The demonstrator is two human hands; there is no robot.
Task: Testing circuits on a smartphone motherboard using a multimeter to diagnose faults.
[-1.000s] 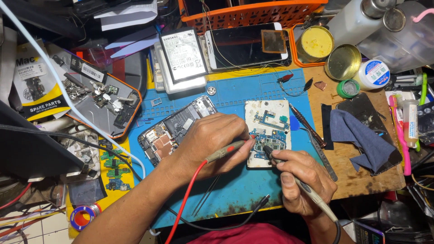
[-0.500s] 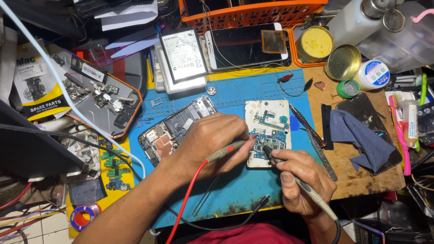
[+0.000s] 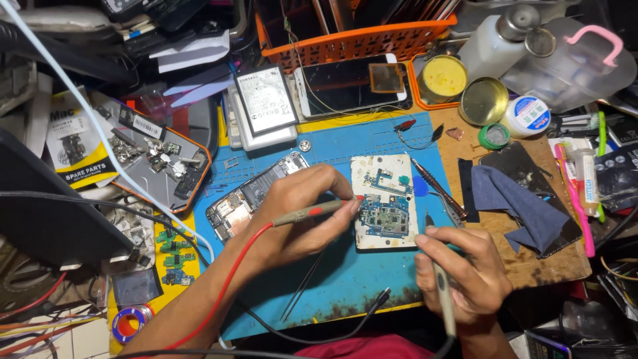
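My left hand (image 3: 302,211) grips a red-wired test probe (image 3: 312,211) whose tip touches the left edge of an opened white phone with a bare circuit board (image 3: 385,203). That phone lies on a blue work mat (image 3: 332,286). My right hand (image 3: 465,269) holds a second probe (image 3: 444,299) with a black lead, its tip at the phone's lower right corner. Under my left hand lies another opened phone frame (image 3: 236,207), partly hidden.
A dark cloth (image 3: 518,206) lies right of the mat. Tweezers (image 3: 302,286) rest on the mat. An orange basket (image 3: 359,40), a phone with a dark screen (image 3: 349,85), a battery (image 3: 266,100), round tins (image 3: 484,101) and a parts tray (image 3: 156,159) crowd the back.
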